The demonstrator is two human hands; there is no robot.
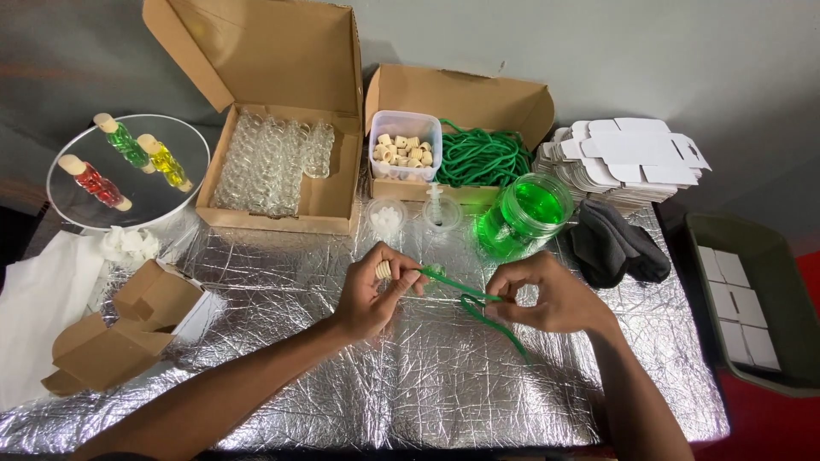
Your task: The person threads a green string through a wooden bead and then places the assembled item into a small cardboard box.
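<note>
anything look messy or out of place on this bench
Mostly tidy. A crumpled dark grey cloth lies beside the jar of green liquid, and a small brown carton sits half-folded and askew at the foil-covered table's left edge. No spill shows.

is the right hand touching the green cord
Touching. The head view shows the right hand pinching the green cord between its fingertips, with the cord's loose end trailing below the hand across the foil-covered table.

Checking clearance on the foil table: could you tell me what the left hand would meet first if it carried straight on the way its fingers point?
Probably the right hand: the left hand points along the green cord stretched between them. Depth is hard to judge.
</note>
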